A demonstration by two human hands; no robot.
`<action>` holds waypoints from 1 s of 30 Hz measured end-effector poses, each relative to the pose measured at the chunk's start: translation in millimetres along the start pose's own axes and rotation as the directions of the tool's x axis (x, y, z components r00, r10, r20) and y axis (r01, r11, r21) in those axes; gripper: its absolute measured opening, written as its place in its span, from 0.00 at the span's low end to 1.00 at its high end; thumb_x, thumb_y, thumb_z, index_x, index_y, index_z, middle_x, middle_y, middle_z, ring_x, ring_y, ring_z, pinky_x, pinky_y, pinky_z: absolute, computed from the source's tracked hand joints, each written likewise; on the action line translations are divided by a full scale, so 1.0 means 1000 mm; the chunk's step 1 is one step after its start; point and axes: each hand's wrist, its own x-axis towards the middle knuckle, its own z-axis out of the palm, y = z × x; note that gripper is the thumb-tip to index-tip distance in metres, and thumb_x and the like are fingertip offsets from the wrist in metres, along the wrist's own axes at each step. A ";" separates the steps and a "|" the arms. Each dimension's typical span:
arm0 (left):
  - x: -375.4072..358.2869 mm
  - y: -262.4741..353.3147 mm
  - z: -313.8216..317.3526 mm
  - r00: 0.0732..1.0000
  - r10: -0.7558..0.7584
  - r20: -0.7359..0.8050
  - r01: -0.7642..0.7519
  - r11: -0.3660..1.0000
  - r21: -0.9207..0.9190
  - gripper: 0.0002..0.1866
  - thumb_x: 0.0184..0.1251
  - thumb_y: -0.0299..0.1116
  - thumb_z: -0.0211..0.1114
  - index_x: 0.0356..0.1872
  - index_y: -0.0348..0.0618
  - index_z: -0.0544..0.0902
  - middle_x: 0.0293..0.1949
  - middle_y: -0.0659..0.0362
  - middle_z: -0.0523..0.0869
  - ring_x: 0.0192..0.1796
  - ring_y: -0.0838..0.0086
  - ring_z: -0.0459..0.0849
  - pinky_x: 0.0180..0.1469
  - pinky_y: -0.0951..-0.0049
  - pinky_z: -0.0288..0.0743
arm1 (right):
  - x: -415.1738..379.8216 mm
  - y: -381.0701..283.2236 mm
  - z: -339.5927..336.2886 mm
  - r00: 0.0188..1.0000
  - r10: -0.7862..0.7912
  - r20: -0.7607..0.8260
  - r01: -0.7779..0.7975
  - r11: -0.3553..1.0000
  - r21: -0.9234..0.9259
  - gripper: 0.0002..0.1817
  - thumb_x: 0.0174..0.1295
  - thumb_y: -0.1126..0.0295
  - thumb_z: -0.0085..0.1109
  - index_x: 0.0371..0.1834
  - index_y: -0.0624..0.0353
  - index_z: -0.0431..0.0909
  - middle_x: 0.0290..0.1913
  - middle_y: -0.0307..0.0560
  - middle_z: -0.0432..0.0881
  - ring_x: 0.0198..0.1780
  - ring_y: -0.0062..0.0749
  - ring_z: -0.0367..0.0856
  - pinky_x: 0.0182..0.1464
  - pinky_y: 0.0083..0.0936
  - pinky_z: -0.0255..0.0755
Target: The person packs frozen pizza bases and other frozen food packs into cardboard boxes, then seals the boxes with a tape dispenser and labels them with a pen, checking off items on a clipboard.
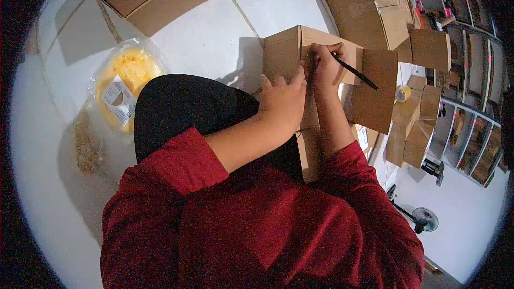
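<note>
In the head view, my right hand [326, 69] is closed around a black pen [357, 73], whose far end points down to the right. That hand rests on the upper face of an open cardboard box [281, 51]; the pen's writing tip is hidden by my fingers. My left hand [284, 99] lies against the same box, fingers stretched out and a little apart, just left of the right hand. One open flap [377, 93] of the box sticks out to the right. My black-clothed leg [193, 112] is beside the box, under my left forearm.
A clear-wrapped yellow round pack [126, 83] with a white label lies on the tiled floor to the left. Large cardboard boxes stand at the upper left [171, 0] and upper right [361, 13]. Yellow tape [403, 93], a fan [425, 218] and metal shelving [466, 134] are farther right.
</note>
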 end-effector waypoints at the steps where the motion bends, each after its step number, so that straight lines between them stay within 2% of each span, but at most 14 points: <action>1: 0.000 0.000 0.001 1.000 -0.008 0.006 0.008 1.000 0.002 0.23 0.53 0.36 0.54 0.50 0.37 0.67 0.58 0.52 0.61 0.46 0.56 0.70 0.48 0.51 0.61 | -0.003 -0.007 0.001 0.994 0.102 0.029 -0.105 0.985 0.137 0.08 0.43 0.78 0.54 0.15 0.61 0.64 0.16 0.41 0.68 0.18 0.21 0.65 0.21 0.18 0.61; 5: 0.001 -0.001 0.013 0.989 -0.006 -0.147 0.007 1.000 0.010 0.19 0.55 0.32 0.49 0.49 0.40 0.70 0.57 0.55 0.63 0.39 0.59 0.73 0.49 0.44 0.60 | 0.001 0.004 0.000 0.999 -0.032 -0.006 0.032 0.997 0.074 0.08 0.43 0.78 0.53 0.15 0.61 0.64 0.16 0.42 0.68 0.18 0.22 0.65 0.21 0.18 0.61; 7: 0.000 -0.001 0.012 0.994 0.008 -0.110 -0.008 1.000 0.000 0.19 0.56 0.32 0.48 0.50 0.40 0.70 0.57 0.55 0.62 0.40 0.58 0.73 0.49 0.43 0.59 | -0.005 -0.010 0.003 0.995 0.095 0.005 -0.094 0.976 0.197 0.08 0.44 0.79 0.52 0.15 0.61 0.63 0.16 0.42 0.68 0.18 0.21 0.65 0.21 0.18 0.61; 8: 0.001 -0.001 0.012 0.994 0.008 -0.111 -0.008 1.000 -0.001 0.19 0.56 0.32 0.48 0.50 0.40 0.70 0.57 0.55 0.62 0.40 0.58 0.73 0.49 0.43 0.59 | -0.003 -0.005 0.001 0.995 0.095 0.005 -0.094 0.976 0.196 0.08 0.44 0.79 0.52 0.15 0.61 0.63 0.16 0.42 0.68 0.18 0.21 0.65 0.21 0.18 0.61; 10: 0.003 0.000 0.012 0.996 -0.026 -0.081 0.022 0.999 -0.043 0.20 0.56 0.31 0.47 0.51 0.40 0.69 0.58 0.55 0.61 0.41 0.58 0.73 0.49 0.43 0.59 | 0.002 0.004 -0.003 0.980 0.173 0.102 -0.201 0.858 0.473 0.08 0.44 0.79 0.52 0.15 0.61 0.63 0.16 0.41 0.68 0.18 0.21 0.65 0.21 0.19 0.61; 11: 0.002 0.000 0.012 0.996 -0.026 -0.083 0.023 0.999 -0.042 0.20 0.56 0.31 0.47 0.51 0.40 0.69 0.58 0.55 0.61 0.41 0.58 0.73 0.49 0.43 0.59 | 0.003 0.008 -0.004 0.980 0.172 0.103 -0.200 0.858 0.474 0.08 0.44 0.79 0.52 0.15 0.61 0.63 0.16 0.41 0.68 0.18 0.21 0.65 0.21 0.19 0.61; 13: 0.000 -0.001 0.007 0.999 -0.002 -0.048 0.002 1.000 0.007 0.20 0.55 0.31 0.48 0.51 0.39 0.69 0.59 0.55 0.59 0.42 0.58 0.72 0.49 0.44 0.59 | 0.001 0.005 -0.001 0.989 0.139 -0.041 -0.131 0.979 0.157 0.08 0.44 0.79 0.51 0.15 0.61 0.62 0.17 0.41 0.68 0.19 0.22 0.66 0.22 0.19 0.62; 17: 0.001 0.000 0.007 1.000 -0.004 -0.027 0.004 1.000 -0.017 0.21 0.54 0.31 0.49 0.51 0.39 0.69 0.60 0.54 0.58 0.42 0.58 0.72 0.50 0.44 0.59 | 0.001 0.003 0.001 0.994 0.075 -0.079 -0.069 0.995 0.074 0.08 0.44 0.80 0.51 0.15 0.61 0.62 0.17 0.41 0.68 0.19 0.22 0.66 0.22 0.19 0.63; 19: 0.001 0.000 0.008 0.999 -0.009 -0.037 0.009 1.000 0.001 0.22 0.53 0.32 0.50 0.51 0.39 0.68 0.60 0.54 0.57 0.43 0.58 0.72 0.50 0.44 0.58 | 0.006 0.014 0.000 0.995 -0.093 -0.042 0.089 0.992 -0.085 0.05 0.47 0.75 0.48 0.22 0.57 0.62 0.20 0.40 0.66 0.21 0.24 0.62 0.21 0.23 0.61; 20: 0.001 0.000 0.009 0.999 -0.008 -0.036 0.008 1.000 0.002 0.22 0.53 0.32 0.50 0.51 0.39 0.68 0.60 0.54 0.57 0.43 0.58 0.72 0.50 0.44 0.58 | 0.006 0.018 -0.003 0.995 -0.093 -0.043 0.089 0.992 -0.085 0.05 0.47 0.75 0.48 0.22 0.57 0.62 0.20 0.40 0.66 0.21 0.24 0.62 0.21 0.23 0.61; 22: 0.001 0.000 0.008 0.999 -0.011 -0.036 0.011 1.000 0.002 0.22 0.53 0.32 0.51 0.52 0.39 0.68 0.61 0.54 0.56 0.43 0.57 0.71 0.51 0.44 0.58 | -0.001 0.001 0.003 0.993 0.116 0.023 -0.118 0.976 0.183 0.05 0.48 0.75 0.47 0.24 0.56 0.61 0.18 0.38 0.65 0.20 0.22 0.62 0.20 0.19 0.61; 26: 0.000 -0.001 0.005 1.000 0.006 -0.016 -0.006 1.000 0.002 0.23 0.53 0.32 0.51 0.53 0.39 0.67 0.61 0.54 0.56 0.43 0.58 0.72 0.51 0.45 0.59 | 0.000 0.003 0.000 0.998 0.053 -0.024 -0.048 0.985 0.168 0.05 0.51 0.75 0.47 0.26 0.54 0.61 0.19 0.38 0.65 0.19 0.22 0.63 0.19 0.17 0.61; 28: -0.001 -0.002 0.003 0.999 0.006 -0.052 -0.006 1.000 0.005 0.24 0.53 0.32 0.51 0.55 0.39 0.65 0.61 0.54 0.56 0.43 0.58 0.72 0.51 0.46 0.60 | -0.004 -0.013 -0.001 0.975 0.223 -0.025 -0.174 0.823 0.541 0.07 0.45 0.83 0.51 0.20 0.61 0.63 0.20 0.43 0.69 0.20 0.23 0.66 0.25 0.18 0.63; 30: -0.001 -0.003 0.005 0.998 0.015 -0.059 -0.015 1.000 0.001 0.25 0.53 0.33 0.51 0.55 0.40 0.63 0.61 0.55 0.55 0.43 0.59 0.72 0.50 0.47 0.60 | -0.001 -0.013 -0.002 0.968 0.248 -0.046 -0.171 0.781 0.600 0.07 0.46 0.83 0.51 0.22 0.61 0.63 0.21 0.43 0.70 0.21 0.23 0.66 0.26 0.18 0.63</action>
